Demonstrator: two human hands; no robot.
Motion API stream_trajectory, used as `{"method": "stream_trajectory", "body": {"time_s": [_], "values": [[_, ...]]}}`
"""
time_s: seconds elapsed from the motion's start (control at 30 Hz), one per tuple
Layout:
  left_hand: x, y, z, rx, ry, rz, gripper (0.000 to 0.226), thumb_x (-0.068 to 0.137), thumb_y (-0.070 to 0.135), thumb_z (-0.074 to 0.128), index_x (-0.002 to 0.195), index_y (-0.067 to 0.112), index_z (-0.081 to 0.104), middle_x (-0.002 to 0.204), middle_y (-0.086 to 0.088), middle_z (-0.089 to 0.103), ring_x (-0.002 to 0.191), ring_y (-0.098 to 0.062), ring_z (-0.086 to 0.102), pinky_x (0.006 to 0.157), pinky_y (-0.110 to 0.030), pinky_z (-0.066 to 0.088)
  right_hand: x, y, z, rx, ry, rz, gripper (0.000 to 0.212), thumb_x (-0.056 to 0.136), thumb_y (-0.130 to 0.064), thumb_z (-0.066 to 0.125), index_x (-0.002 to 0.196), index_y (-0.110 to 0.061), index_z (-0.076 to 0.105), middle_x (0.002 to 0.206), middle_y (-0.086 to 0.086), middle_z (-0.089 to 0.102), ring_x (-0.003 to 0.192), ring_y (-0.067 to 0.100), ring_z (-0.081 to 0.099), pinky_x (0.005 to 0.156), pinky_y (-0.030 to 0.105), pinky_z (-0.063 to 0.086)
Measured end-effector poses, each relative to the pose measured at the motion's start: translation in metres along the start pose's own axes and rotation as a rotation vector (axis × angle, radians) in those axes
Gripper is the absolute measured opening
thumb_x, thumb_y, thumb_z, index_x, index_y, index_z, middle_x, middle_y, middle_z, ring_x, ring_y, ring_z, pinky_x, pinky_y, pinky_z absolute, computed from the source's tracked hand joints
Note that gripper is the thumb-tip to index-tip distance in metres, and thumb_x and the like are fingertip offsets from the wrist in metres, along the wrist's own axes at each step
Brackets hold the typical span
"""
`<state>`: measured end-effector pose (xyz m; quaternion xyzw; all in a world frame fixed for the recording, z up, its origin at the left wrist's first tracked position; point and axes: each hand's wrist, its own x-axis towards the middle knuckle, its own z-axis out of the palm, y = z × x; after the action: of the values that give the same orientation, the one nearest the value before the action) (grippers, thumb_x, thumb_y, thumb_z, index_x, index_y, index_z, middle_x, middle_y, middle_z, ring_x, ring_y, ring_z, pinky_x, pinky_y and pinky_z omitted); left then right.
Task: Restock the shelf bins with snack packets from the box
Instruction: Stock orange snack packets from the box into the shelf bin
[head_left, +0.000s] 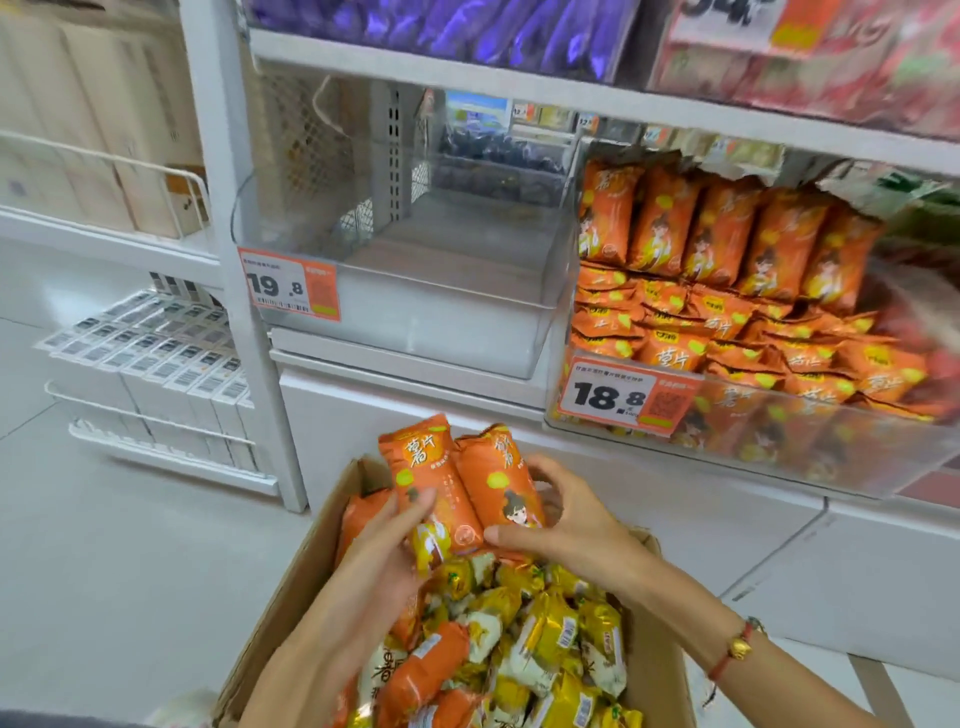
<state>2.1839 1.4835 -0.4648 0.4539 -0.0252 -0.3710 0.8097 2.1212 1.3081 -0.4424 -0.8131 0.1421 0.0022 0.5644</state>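
Nearest, the cardboard box (291, 582) sits open on the floor, heaped with orange and yellow snack packets (524, 639), so stock is within reach below the shelf. Just above it the left hand (384, 545) and right hand (566, 519) each curl around one of two orange packets (457, 483), pressed side by side and upright (probably to carry them as a neat pair). Beyond, the clear bin (415, 291) marked 19.8 stands empty, while its neighbour bin (753, 452) holds matching orange packets.
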Motion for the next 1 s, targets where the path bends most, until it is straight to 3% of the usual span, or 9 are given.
{"method": "stream_trajectory", "body": {"time_s": [0.13, 0.23, 0.33, 0.47, 0.63, 0.73, 0.87, 0.93, 1.0], "values": [[0.004, 0.026, 0.03, 0.048, -0.011, 0.075, 0.037, 0.07, 0.029, 0.071, 0.099, 0.006, 0.064, 0.086, -0.009, 0.075, 0.071, -0.016, 0.072, 0.061, -0.031, 0.058, -0.006, -0.021, -0.019, 0.029, 0.003, -0.064, 0.058, 0.076, -0.018, 0.08, 0.117, -0.034, 0.044, 0.112, -0.013, 0.064, 0.1, -0.003, 0.064, 0.09, 0.021, 0.05], [0.023, 0.051, 0.057, 0.074, -0.053, 0.084, 0.097, 0.014, 0.025, 0.096, 0.101, 0.0, 0.062, 0.07, -0.013, 0.073, 0.054, -0.022, 0.07, 0.042, -0.029, 0.055, -0.014, -0.043, -0.036, 0.067, 0.038, -0.146, 0.062, 0.077, -0.044, 0.074, 0.126, -0.045, 0.037, 0.119, -0.024, 0.062, 0.112, -0.005, 0.058, 0.103, 0.03, 0.045], [0.031, 0.073, 0.089, 0.152, -0.133, 0.205, 0.079, 0.049, 0.037, 0.084, 0.12, 0.013, 0.059, 0.091, -0.006, 0.076, 0.074, -0.019, 0.073, 0.059, -0.031, 0.059, -0.022, -0.074, -0.053, 0.07, 0.09, -0.236, 0.084, 0.077, -0.056, 0.067, 0.145, -0.041, 0.02, 0.135, -0.028, 0.049, 0.126, -0.007, 0.045, 0.112, 0.031, 0.034], [0.039, 0.104, 0.125, 0.468, -0.28, 0.419, 0.049, 0.077, 0.054, 0.071, 0.121, 0.037, 0.06, 0.122, 0.006, 0.067, 0.11, -0.014, 0.065, 0.098, -0.038, 0.046, -0.029, -0.112, -0.085, 0.026, 0.177, -0.281, 0.052, 0.09, -0.03, 0.065, 0.129, -0.044, 0.034, 0.117, -0.035, 0.059, 0.11, -0.014, 0.054, 0.095, 0.012, 0.044], [0.08, 0.132, 0.164, 0.702, -0.08, 0.668, 0.039, 0.079, 0.033, 0.075, 0.114, 0.028, 0.058, 0.103, 0.016, 0.065, 0.097, 0.005, 0.059, 0.071, -0.007, 0.045, -0.002, -0.131, -0.141, 0.096, 0.337, -0.165, 0.07, 0.08, -0.035, 0.074, 0.138, -0.032, 0.034, 0.123, -0.013, 0.057, 0.111, 0.008, 0.058, 0.098, 0.029, 0.045], [0.105, 0.142, 0.173, 0.835, -0.082, 0.807, 0.045, 0.075, 0.032, 0.08, 0.114, 0.025, 0.06, 0.107, 0.018, 0.064, 0.099, 0.01, 0.055, 0.079, -0.008, 0.041, 0.018, -0.128, -0.175, 0.235, 0.45, -0.043, 0.093, 0.069, -0.032, 0.078, 0.146, -0.014, 0.03, 0.133, 0.004, 0.049, 0.111, 0.026, 0.053, 0.106, 0.044, 0.037], [0.131, 0.147, 0.181, 0.964, -0.117, 0.93, 0.046, 0.071, 0.034, 0.083, 0.111, 0.022, 0.063, 0.105, 0.013, 0.069, 0.097, 0.006, 0.06, 0.075, 0.002, 0.035, 0.027, -0.118, -0.199, 0.275, 0.437, -0.093, 0.071, 0.065, -0.041, 0.07, 0.128, -0.014, 0.051, 0.118, -0.005, 0.045, 0.092, 0.008, 0.046, 0.09, 0.033, 0.039], [0.144, 0.145, 0.182, 1.093, -0.101, 0.906, 0.054, 0.069, 0.047, 0.081, 0.114, 0.022, 0.064, 0.108, 0.011, 0.069, 0.102, -0.001, 0.06, 0.085, -0.006, 0.04, 0.034, -0.108, -0.208, 0.24, 0.469, -0.101, 0.05, 0.083, -0.033, 0.067, 0.126, -0.014, 0.05, 0.125, -0.008, 0.055, 0.109, 0.011, 0.052, 0.107, 0.039, 0.035], [0.159, 0.141, 0.18, 1.276, -0.028, 0.874, 0.065, 0.068, 0.062, 0.074, 0.12, 0.025, 0.062, 0.115, 0.008, 0.067, 0.111, -0.011, 0.059, 0.097, -0.032, 0.046, 0.041, -0.103, -0.21, 0.171, 0.526, -0.09, 0.049, 0.085, -0.036, 0.068, 0.127, -0.019, 0.05, 0.122, -0.004, 0.061, 0.109, 0.015, 0.057, 0.102, 0.04, 0.041]]}}
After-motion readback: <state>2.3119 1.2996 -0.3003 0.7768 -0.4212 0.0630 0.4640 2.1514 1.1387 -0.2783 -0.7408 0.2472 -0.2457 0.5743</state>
